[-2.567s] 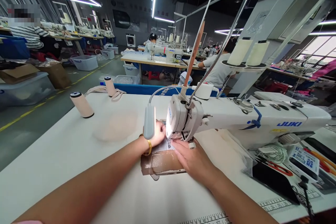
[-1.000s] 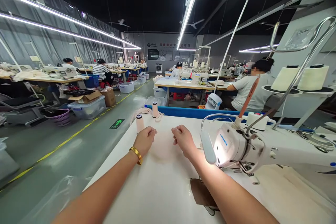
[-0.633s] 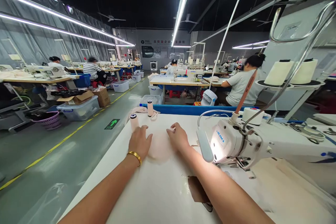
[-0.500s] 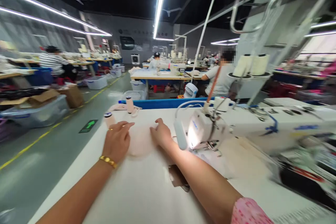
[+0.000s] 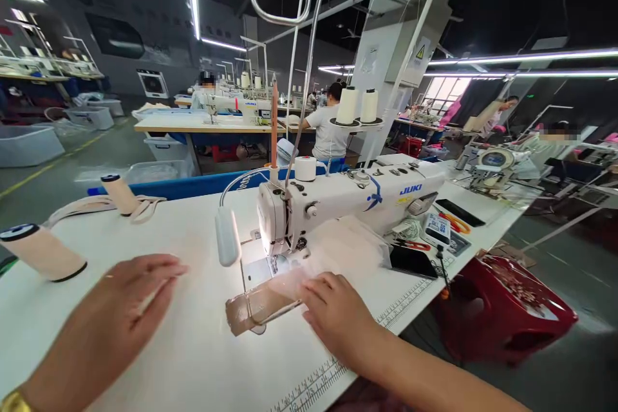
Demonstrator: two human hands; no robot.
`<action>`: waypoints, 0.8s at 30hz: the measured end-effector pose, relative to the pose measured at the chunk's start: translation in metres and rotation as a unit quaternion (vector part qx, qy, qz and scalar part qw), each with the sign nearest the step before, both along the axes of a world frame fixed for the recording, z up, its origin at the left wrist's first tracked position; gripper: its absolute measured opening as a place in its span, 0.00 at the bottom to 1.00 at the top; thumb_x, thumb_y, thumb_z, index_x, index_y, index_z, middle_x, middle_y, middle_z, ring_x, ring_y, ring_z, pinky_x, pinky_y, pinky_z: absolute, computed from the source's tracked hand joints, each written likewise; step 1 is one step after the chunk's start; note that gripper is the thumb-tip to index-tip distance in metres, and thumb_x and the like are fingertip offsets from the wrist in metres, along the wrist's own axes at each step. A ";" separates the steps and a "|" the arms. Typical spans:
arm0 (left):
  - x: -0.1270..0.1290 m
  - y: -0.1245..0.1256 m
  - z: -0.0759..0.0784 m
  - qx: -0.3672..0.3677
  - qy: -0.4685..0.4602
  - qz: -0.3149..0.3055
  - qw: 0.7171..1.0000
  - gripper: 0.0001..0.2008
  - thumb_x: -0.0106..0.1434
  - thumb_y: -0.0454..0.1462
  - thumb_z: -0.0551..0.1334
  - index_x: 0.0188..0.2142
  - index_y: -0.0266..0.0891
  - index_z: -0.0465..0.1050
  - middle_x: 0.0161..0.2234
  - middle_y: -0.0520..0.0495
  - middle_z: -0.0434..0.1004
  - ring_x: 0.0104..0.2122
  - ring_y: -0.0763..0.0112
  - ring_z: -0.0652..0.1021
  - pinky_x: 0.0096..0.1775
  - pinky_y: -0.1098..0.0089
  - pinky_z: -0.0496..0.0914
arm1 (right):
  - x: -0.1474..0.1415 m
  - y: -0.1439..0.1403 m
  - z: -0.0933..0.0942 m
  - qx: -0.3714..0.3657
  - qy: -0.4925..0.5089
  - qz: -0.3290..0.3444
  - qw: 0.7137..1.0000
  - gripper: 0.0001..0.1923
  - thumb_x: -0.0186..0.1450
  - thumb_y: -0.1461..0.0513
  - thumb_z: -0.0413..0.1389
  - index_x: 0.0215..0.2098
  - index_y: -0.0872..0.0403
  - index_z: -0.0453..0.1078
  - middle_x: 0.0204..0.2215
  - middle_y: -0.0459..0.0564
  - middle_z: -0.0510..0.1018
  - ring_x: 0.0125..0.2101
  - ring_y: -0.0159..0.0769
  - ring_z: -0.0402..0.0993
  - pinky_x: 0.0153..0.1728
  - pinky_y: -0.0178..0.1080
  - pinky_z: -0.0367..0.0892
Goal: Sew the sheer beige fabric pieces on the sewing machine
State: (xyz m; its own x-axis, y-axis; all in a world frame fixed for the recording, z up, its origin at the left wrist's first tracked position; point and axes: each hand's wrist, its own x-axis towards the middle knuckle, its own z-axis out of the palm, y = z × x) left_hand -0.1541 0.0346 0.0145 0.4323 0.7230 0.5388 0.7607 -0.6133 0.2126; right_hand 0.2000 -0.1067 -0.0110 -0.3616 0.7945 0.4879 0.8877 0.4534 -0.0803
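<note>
Your right hand [image 5: 338, 312] lies flat on the white counter [image 5: 203, 347], fingers [image 5: 316, 286] spread a little and pressing on the near right end of a tan fabric piece [image 5: 258, 306] that lies on the bed of the white JUKI sewing machine [image 5: 338, 199]. The fabric piece runs from the needle area [image 5: 277, 264] out toward you and to the left, lit brightly by the small gooseneck lamp [image 5: 226, 244] that hangs just left of the machine head. Your left hand [image 5: 120, 315] hovers over the counter well apart from the fabric, on its left; its fingers [image 5: 164, 270] are stretched out, loosely together and blurred, and they hold nothing that can be made out. A gold bangle [image 5: 14, 401] shows at that wrist at the bottom left edge. Far left on the counter a beige thread cone [image 5: 43, 251] lies tilted, and farther back a second beige cone [image 5: 118, 193] stands on a loose beige strap [image 5: 82, 206]. To the right of the machine, a dark phone [image 5: 412, 261] lies flat, with orange-handled scissors [image 5: 454, 222] beyond it. Two cream thread cones [image 5: 358, 105] stand on the thread stand behind the machine. A printed ruler scale [image 5: 333, 367] runs along the near counter edge. A red plastic stool [image 5: 502, 309] stands on the floor at the right. People sit at other sewing stations in the far background.
</note>
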 end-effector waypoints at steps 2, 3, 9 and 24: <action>0.043 -0.030 0.002 -0.015 -0.004 -0.112 0.994 0.12 0.71 0.40 0.56 0.48 0.53 0.77 0.48 0.49 0.82 0.49 0.56 0.79 0.51 0.58 0.75 | 0.008 -0.006 -0.004 -0.019 0.013 0.054 0.998 0.11 0.70 0.70 0.57 0.50 0.55 0.70 0.42 0.52 0.81 0.41 0.43 0.71 0.42 0.44 0.65; 0.061 -0.044 0.001 -0.039 0.013 -0.159 0.986 0.14 0.70 0.38 0.56 0.49 0.53 0.78 0.49 0.48 0.82 0.48 0.58 0.80 0.49 0.61 0.76 | 0.009 -0.010 -0.005 -0.032 0.021 0.084 0.996 0.09 0.71 0.69 0.57 0.49 0.54 0.71 0.41 0.51 0.81 0.40 0.41 0.71 0.41 0.43 0.65; 0.117 -0.086 -0.007 -0.147 0.044 -0.191 0.970 0.17 0.68 0.31 0.55 0.46 0.48 0.80 0.47 0.43 0.78 0.46 0.58 0.77 0.45 0.62 0.75 | 0.008 -0.032 0.004 -0.121 0.079 0.151 0.978 0.08 0.74 0.64 0.56 0.51 0.53 0.70 0.38 0.49 0.78 0.39 0.40 0.70 0.41 0.42 0.64; 0.112 -0.070 -0.011 -0.241 -0.013 -0.168 0.956 0.40 0.54 0.26 0.55 0.67 0.48 0.64 0.65 0.44 0.67 0.64 0.51 0.66 0.65 0.46 0.65 | -0.024 -0.011 0.007 -0.207 0.293 0.106 0.927 0.05 0.72 0.60 0.53 0.37 0.50 0.65 0.33 0.46 0.75 0.32 0.37 0.70 0.34 0.37 0.64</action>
State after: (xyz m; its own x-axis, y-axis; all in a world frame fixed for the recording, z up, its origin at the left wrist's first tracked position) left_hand -0.0420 -0.0358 0.0035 0.6748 0.7126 0.1919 0.5287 -0.6483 0.5480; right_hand 0.1759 -0.1175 -0.0038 -0.3009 0.8988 0.3187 0.5310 0.4355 -0.7269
